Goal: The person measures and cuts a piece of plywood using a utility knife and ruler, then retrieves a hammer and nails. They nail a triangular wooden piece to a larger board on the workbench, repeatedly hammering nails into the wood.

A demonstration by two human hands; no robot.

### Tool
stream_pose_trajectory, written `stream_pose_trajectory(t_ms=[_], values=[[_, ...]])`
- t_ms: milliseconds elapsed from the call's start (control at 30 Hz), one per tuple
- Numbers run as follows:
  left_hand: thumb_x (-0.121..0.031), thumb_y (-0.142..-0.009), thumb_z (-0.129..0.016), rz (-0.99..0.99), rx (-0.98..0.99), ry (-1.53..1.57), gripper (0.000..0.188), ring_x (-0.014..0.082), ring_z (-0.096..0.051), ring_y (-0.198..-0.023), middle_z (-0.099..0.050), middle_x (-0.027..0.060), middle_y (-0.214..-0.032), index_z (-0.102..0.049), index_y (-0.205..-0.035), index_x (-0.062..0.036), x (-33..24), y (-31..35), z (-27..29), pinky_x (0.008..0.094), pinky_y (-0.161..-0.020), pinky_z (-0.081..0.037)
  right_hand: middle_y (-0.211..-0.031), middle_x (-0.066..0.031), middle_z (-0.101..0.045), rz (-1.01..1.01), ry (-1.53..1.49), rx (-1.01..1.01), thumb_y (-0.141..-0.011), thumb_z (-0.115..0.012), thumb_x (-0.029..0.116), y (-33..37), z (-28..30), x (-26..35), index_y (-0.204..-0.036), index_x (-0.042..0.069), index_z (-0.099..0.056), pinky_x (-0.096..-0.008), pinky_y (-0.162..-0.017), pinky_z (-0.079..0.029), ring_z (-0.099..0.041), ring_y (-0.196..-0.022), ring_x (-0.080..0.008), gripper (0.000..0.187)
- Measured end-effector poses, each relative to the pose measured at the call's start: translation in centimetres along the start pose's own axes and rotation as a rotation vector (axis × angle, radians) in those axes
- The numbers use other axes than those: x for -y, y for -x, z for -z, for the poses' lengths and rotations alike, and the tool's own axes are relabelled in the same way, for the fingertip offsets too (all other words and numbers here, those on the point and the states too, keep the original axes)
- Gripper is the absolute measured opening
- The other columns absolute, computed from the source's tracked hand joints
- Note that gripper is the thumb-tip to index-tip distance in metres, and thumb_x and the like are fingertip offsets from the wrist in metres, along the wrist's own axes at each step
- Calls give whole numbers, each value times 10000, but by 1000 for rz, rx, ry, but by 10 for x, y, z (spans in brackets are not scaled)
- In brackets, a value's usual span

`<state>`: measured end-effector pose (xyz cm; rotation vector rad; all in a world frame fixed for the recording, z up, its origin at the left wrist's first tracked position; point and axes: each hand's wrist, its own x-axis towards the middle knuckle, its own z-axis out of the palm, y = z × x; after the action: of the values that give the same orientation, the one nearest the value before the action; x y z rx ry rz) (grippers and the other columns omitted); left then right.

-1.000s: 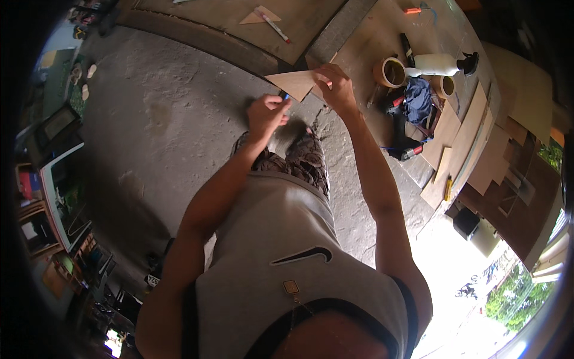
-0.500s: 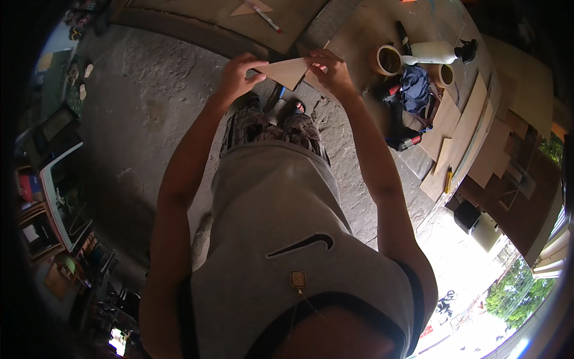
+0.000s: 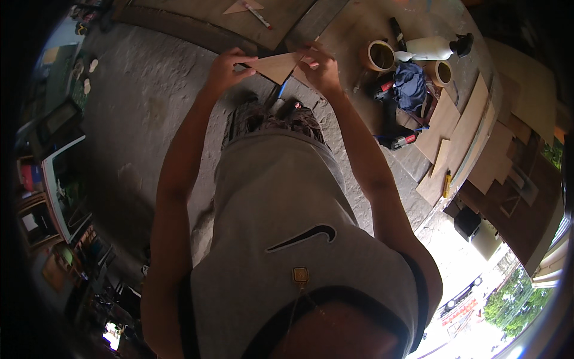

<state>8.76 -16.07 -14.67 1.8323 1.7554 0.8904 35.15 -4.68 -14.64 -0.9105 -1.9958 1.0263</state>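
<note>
Between my two hands is a thin triangular piece of plywood (image 3: 277, 66), one corner pointing down toward me. My left hand (image 3: 228, 70) pinches its left corner between thumb and fingers. At the opposite corner, my right hand (image 3: 318, 67) grips the wood with bent fingers. The piece is held up in front of the near edge of a wooden work table (image 3: 197, 37). On that table lie another small triangular wood piece (image 3: 237, 7) and a white marker (image 3: 258, 15) with a red end. Below the held piece a blue stick-like thing (image 3: 282, 88) shows partly.
To the right sit two round pots (image 3: 379, 56), a white spray bottle (image 3: 431, 48), a dark blue cloth (image 3: 410, 87) and a red-and-black power tool (image 3: 402, 141). Plywood strips (image 3: 460, 134) and a yellow cutter (image 3: 447, 183) lie farther right. Shelves (image 3: 36, 218) stand at left.
Both hands, still gripping the plywood triangle, have shifted slightly left and up in view. The surroundings have shifted a little too, as the head view moved.
</note>
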Motion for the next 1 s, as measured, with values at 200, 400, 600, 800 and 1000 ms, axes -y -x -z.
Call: stream_pose_trajectory(t_ms=[200,400,600,800,1000], values=[[-198,-703,-844,21,1,-34,421,167,-575,-755,-630,46,-885,-754,-1111,-145,2,-1,-3,307,-656,-456,-967,-91,-718,-393,-211,-117,-784,-783,111,9,-9,-16,-1008,18,-718,-291,-712,-549,-692,-810,-164,251],[-188,-688,-845,39,21,-35,433,211,-614,-813,-626,75,-894,-755,-1109,-139,1,0,0,334,-726,-481,-880,-73,-715,-449,-214,-124,-743,-843,207,5,-19,-26,-994,19,-711,-306,-741,-563,-702,-805,-175,340],[-209,-686,-844,59,39,-47,434,223,-623,-828,-628,81,-892,-756,-1104,-135,-3,-2,1,339,-747,-492,-853,-60,-704,-433,-240,-136,-722,-858,197,4,-21,-33,-993,22,-706,-297,-728,-558,-691,-784,-159,358],[-375,-694,-820,55,42,-311,401,232,-618,-866,-612,37,-857,-766,-1069,-244,-19,-7,5,400,-737,-462,-817,-40,-694,-475,-241,-141,-707,-857,161,1,-23,-30,-978,25,-709,-286,-713,-554,-672,-757,-126,338],[-271,-722,-790,32,148,-576,513,249,-529,-1146,-568,13,-1169,-680,-1218,-342,-46,-31,4,509,-926,-395,-807,-49,-692,-511,-246,-93,-749,-812,56,-1,-24,-36,-1019,-15,-670,-249,-550,-529,-651,-663,-106,313]])
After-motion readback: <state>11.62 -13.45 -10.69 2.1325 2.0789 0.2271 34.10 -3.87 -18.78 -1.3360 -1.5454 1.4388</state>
